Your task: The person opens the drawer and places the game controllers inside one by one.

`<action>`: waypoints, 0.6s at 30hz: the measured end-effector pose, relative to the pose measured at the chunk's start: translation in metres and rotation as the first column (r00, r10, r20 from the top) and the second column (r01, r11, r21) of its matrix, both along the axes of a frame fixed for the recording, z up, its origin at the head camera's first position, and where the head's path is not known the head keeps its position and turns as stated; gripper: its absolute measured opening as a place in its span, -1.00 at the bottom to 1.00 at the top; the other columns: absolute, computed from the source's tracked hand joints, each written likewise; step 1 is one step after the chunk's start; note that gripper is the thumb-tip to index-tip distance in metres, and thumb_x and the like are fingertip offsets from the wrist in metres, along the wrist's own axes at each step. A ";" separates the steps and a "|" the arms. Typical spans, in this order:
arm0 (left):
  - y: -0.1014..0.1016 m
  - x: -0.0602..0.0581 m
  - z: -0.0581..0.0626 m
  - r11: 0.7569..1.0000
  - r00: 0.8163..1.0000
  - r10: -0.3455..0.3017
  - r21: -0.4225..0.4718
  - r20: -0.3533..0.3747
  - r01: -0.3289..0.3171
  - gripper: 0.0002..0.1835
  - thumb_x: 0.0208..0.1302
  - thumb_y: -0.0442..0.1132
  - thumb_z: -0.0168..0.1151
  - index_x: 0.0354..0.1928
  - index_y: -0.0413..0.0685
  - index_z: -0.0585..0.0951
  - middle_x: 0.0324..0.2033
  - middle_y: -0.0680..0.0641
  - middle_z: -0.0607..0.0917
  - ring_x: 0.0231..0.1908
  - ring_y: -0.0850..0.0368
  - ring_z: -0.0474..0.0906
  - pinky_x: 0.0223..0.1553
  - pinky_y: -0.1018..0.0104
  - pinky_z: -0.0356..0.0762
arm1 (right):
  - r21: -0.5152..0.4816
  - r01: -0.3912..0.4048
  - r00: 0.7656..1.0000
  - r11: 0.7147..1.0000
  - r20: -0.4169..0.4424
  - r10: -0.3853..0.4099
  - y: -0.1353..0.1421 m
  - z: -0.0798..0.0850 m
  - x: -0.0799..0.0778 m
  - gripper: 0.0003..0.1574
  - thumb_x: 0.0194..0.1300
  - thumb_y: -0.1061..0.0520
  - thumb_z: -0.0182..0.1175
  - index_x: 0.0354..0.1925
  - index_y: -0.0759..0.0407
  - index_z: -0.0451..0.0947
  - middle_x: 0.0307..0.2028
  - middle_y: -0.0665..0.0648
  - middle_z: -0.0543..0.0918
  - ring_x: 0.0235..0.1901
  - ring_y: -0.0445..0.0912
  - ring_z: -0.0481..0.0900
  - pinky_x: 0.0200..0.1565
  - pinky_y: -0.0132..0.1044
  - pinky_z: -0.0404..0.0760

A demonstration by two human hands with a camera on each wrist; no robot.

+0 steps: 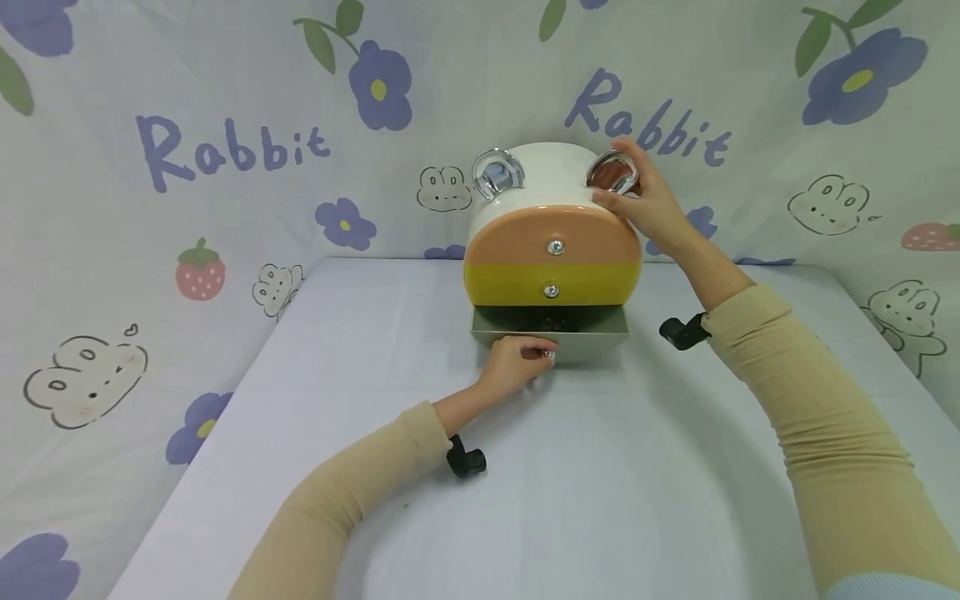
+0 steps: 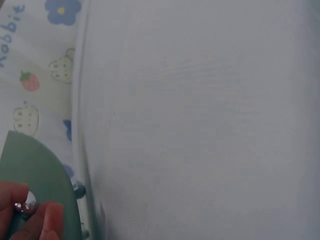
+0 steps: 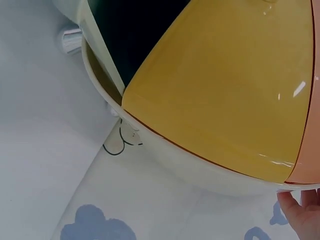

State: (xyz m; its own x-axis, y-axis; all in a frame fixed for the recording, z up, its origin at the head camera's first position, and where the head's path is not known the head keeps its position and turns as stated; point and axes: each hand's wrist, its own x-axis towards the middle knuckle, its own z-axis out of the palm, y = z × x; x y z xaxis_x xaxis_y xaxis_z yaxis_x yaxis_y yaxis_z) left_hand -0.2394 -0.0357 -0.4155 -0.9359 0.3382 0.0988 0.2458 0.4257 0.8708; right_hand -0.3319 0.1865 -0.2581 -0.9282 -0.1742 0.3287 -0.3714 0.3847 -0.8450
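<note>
A small rounded drawer cabinet point(image 1: 551, 175) with a white shell stands at the back of the table. It has an orange drawer point(image 1: 510, 237), a yellow drawer point(image 1: 502, 285) and, lowest, a pale green drawer point(image 1: 592, 346) that is pulled out, its dark inside showing. My left hand point(image 1: 513, 364) pinches the silver knob point(image 2: 31, 200) of the green drawer between thumb and fingers. My right hand point(image 1: 651, 200) grips the cabinet's upper right, thumb and fingers around the chrome-rimmed ear point(image 1: 611, 173). In the right wrist view, fingertips point(image 3: 290, 200) lie against the white shell.
Another chrome-rimmed ear point(image 1: 497, 173) sits on the cabinet's upper left. White cloth covers the table point(image 1: 360, 333). Close behind the cabinet hangs a printed curtain point(image 1: 255, 75) with flowers and rabbits. Small silver feet point(image 3: 70, 40) support the cabinet.
</note>
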 end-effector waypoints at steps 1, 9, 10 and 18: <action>0.000 -0.002 0.000 1.000 1.000 0.003 0.003 0.001 -0.003 -0.79 0.10 -0.29 0.30 -0.18 -0.03 0.70 -0.37 0.00 0.71 -0.48 0.30 0.55 -0.46 0.46 0.50 | -0.001 -0.001 1.000 1.000 0.001 0.001 0.000 0.000 0.000 -0.14 0.18 0.04 0.22 0.35 -0.13 0.04 -0.03 -0.05 0.26 -0.43 -0.15 0.18 -0.36 -0.39 0.24; 0.003 -0.015 -0.002 1.000 1.000 0.019 -0.002 -0.016 -0.019 -0.81 0.09 -0.27 0.30 -0.20 0.00 0.71 -0.37 0.03 0.71 -0.45 0.29 0.57 -0.41 0.47 0.52 | -0.023 -0.024 0.999 0.999 -0.021 0.023 0.001 -0.001 0.000 -0.13 0.15 -0.01 0.25 0.34 -0.17 0.07 -0.03 -0.02 0.27 -0.45 -0.15 0.17 -0.40 -0.42 0.24; 0.003 -0.017 -0.003 1.000 1.000 0.020 -0.008 -0.022 -0.021 -0.81 0.10 -0.27 0.30 -0.20 0.01 0.71 -0.37 0.04 0.71 -0.44 0.30 0.57 -0.40 0.47 0.52 | -0.030 -0.030 0.999 0.999 -0.026 0.029 0.001 -0.002 0.000 -0.13 0.15 -0.02 0.25 0.34 -0.17 0.07 -0.04 -0.02 0.27 -0.46 -0.16 0.16 -0.41 -0.42 0.24; 0.007 -0.025 -0.001 0.998 0.998 0.056 -0.018 -0.036 -0.056 -0.81 0.10 -0.26 0.29 -0.20 -0.01 0.71 -0.36 0.02 0.71 -0.38 0.27 0.58 -0.35 0.49 0.52 | -0.039 -0.038 0.999 0.998 -0.028 0.037 0.001 -0.003 -0.002 -0.17 0.18 0.07 0.22 0.33 -0.14 0.08 -0.06 -0.07 0.26 -0.48 -0.16 0.17 -0.42 -0.43 0.25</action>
